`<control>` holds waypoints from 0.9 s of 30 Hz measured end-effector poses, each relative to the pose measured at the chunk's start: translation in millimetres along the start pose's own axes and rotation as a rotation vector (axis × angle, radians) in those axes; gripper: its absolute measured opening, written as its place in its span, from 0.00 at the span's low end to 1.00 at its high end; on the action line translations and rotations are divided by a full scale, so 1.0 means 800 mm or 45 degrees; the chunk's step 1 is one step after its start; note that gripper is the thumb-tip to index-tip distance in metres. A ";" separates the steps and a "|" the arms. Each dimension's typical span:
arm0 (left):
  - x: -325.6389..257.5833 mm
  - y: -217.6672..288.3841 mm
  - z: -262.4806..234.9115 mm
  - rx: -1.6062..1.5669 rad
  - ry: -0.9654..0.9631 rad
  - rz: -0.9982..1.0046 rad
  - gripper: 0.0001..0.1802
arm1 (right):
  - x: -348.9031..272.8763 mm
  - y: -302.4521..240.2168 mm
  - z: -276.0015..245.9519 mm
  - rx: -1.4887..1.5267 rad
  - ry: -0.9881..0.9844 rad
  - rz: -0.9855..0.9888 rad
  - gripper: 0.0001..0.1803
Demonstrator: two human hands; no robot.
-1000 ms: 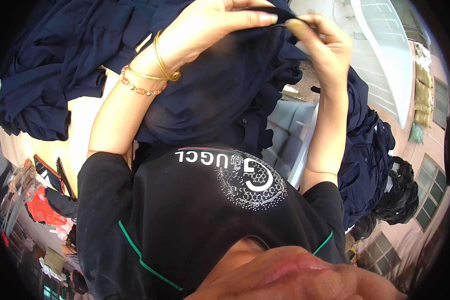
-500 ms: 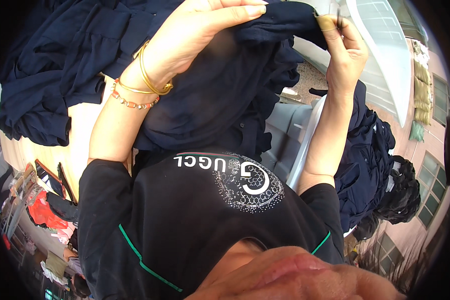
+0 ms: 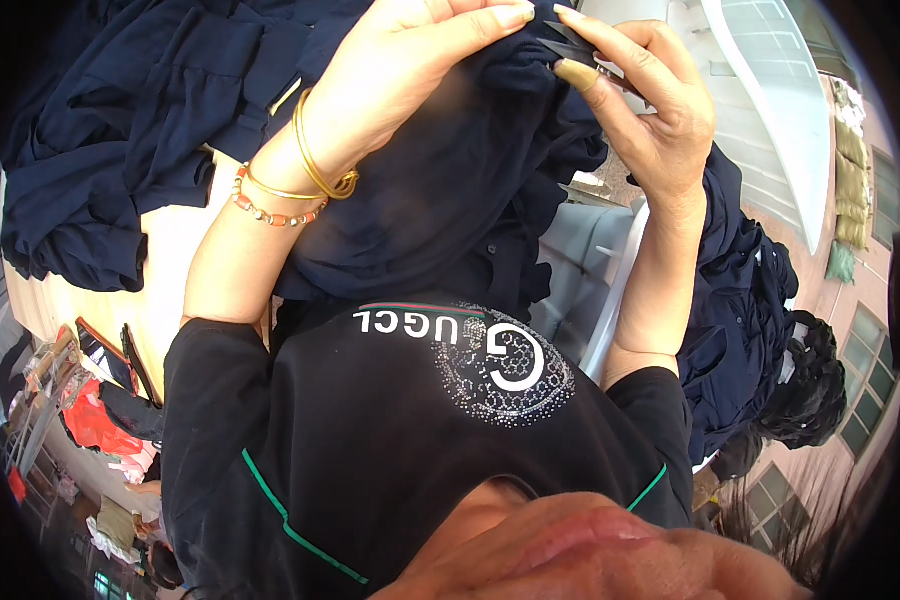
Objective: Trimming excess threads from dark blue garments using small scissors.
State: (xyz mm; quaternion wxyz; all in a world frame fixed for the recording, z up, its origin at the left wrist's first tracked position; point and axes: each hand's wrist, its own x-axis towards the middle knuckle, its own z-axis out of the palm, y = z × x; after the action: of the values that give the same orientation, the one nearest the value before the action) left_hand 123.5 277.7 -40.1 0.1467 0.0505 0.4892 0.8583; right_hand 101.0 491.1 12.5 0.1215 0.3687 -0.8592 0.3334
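Note:
My left hand (image 3: 400, 80) pinches the navy garment (image 3: 400, 225) between thumb and fingers near the top edge; bangles circle that wrist. My right hand (image 3: 660, 115) holds small thread snips (image 3: 573, 47), their blades apart and pointing left beside the pinched cloth. A yellowish covering wraps the right thumb (image 3: 578, 74). The garment hangs in loose folds from between my hands down to my lap. Whether the blades touch the cloth or a thread is too small to tell.
More navy garments (image 3: 160, 110) heap on the pale wooden table (image 3: 170, 240) at left. A grey-white plastic bin (image 3: 610, 270) stands by my right forearm. Beyond it are a navy garment pile (image 3: 740, 330) and a black bundle (image 3: 805, 385). A phone-like dark object (image 3: 107, 355) lies at lower left.
My right hand has let go of the stretched cloth edge and moved left, close to my left hand. The snips' blades now show, spread apart. The left hand keeps its pinch.

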 end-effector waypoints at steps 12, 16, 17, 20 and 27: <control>0.003 -0.005 -0.006 -0.014 -0.006 -0.032 0.11 | -0.001 0.002 0.004 -0.089 0.083 -0.176 0.19; -0.004 0.032 0.016 1.161 0.408 0.720 0.07 | -0.004 0.008 0.005 -0.056 0.184 -0.100 0.18; -0.003 0.038 0.013 1.306 0.522 0.808 0.07 | -0.005 0.008 0.004 -0.031 0.198 -0.083 0.20; -0.006 0.053 -0.006 1.432 0.675 0.983 0.07 | -0.004 0.006 0.012 0.017 0.215 -0.066 0.22; 0.010 0.020 -0.039 -0.388 0.010 0.444 0.08 | -0.006 -0.014 0.023 0.228 0.125 0.085 0.23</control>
State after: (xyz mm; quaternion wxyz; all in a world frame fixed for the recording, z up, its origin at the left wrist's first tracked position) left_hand 105.4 246.6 -43.5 0.0004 0.1082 0.3383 0.9348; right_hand 113.2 475.6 1.8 0.1188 0.3325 -0.8308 0.4302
